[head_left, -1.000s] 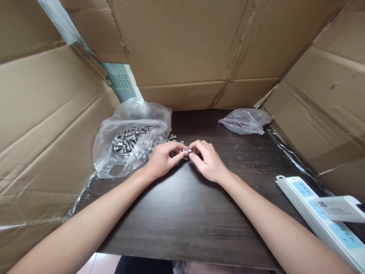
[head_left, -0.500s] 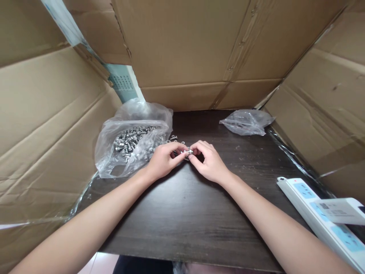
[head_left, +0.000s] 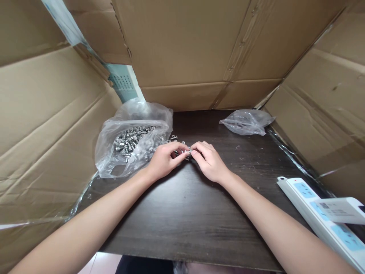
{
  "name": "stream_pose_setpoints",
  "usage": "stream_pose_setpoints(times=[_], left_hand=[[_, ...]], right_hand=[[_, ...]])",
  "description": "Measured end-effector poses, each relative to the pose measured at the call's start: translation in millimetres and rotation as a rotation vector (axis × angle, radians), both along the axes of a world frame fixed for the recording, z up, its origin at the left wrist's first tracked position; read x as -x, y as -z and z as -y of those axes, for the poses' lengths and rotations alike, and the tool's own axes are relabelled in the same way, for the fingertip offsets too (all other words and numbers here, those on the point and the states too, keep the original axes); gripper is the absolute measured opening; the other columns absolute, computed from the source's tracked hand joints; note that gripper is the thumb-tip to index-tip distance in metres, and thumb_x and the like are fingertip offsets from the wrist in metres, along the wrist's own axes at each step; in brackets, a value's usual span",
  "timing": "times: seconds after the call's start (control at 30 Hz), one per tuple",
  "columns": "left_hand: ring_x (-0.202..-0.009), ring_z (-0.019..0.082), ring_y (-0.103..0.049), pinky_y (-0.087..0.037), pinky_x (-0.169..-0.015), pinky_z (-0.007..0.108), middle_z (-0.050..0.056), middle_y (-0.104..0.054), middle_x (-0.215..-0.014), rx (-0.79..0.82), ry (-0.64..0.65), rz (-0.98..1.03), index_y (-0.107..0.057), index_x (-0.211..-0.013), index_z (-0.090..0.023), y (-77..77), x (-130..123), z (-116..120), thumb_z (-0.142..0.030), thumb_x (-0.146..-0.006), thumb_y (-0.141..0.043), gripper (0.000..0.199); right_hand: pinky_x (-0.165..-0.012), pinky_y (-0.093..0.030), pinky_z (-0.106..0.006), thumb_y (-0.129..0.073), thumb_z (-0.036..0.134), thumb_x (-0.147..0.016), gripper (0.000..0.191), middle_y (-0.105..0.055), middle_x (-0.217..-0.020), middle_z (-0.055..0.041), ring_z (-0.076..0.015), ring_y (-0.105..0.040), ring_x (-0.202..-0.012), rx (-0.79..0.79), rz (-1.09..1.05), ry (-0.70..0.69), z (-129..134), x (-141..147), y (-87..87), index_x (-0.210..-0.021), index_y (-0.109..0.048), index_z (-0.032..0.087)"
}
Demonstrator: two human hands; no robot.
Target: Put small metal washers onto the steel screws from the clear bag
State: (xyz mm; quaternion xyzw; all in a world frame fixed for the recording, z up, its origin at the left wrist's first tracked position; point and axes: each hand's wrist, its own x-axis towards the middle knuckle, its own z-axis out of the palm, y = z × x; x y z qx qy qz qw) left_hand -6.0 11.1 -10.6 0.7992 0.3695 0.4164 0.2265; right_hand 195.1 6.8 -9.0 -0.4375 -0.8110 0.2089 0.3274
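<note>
Between the fingertips of my two hands is a small metal bolt [head_left: 188, 152], mostly covered by the fingers. My left hand [head_left: 165, 158] is closed in a pinch on its left end. From the other side, the thumb and fingers of my right hand [head_left: 209, 161] close on its right end; whether a nut sits there cannot be made out. Just beyond the fingers, a few loose bolts [head_left: 173, 137] and a small nut [head_left: 183, 142] lie on the dark table [head_left: 182, 213]. More metal pieces show partly beneath the hands.
To the left, an open clear plastic bag [head_left: 104, 152] holds a heap of bolts and nuts [head_left: 129, 142]. A crumpled clear bag [head_left: 247, 122] lies at the back right. Along the right edge runs a white power strip [head_left: 316, 213]. Cardboard walls [head_left: 185, 45] enclose the table's back and sides.
My right thumb and fingers have shifted slightly around the bolt's end, now covering more of it. My left hand stays in place.
</note>
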Motion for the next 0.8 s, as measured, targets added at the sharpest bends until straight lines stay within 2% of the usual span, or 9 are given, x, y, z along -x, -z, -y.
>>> stream_pose_setpoints(times=[0.37, 0.67, 0.8], left_hand=[[-0.075, 0.012, -0.067, -0.05, -0.062, 0.019, 0.002, -0.075, -0.089, 0.067, 0.016, -0.007, -0.073, -0.098, -0.017, -0.7, 0.5, -1.4, -0.024, -0.093, -0.068, 0.009], [-0.074, 0.013, -0.068, -0.051, -0.061, 0.021, 0.004, -0.076, -0.089, 0.089, 0.011, -0.022, -0.073, -0.099, -0.017, -1.6, -0.8, -1.7, -0.027, -0.093, -0.068, 0.012], [-0.074, 0.014, -0.068, -0.051, -0.061, 0.021, 0.004, -0.076, -0.089, 0.071, 0.005, -0.015, -0.073, -0.098, -0.017, -1.9, -0.3, -1.6, -0.028, -0.094, -0.067, 0.013]], right_hand=[[-0.079, -0.038, -0.037, -0.048, 0.024, -0.098, 0.014, -0.063, -0.084, -0.0036, -0.0211, -0.055, -0.083, -0.027, -0.027, -0.007, 0.6, -0.2, 0.5, -0.086, -0.055, 0.021], [-0.081, -0.037, -0.038, -0.041, 0.026, -0.103, 0.026, -0.065, -0.083, -0.0042, -0.022, -0.055, -0.085, 0.001, 0.027, -0.016, -1.7, 0.5, 2.8, -0.082, -0.055, 0.021], [-0.081, -0.037, -0.037, -0.047, 0.026, -0.1, 0.016, -0.064, -0.086, -0.0037, -0.0218, -0.055, -0.086, -0.018, 0.005, -0.005, 0.2, 0.1, 1.5, -0.086, -0.055, 0.021]])
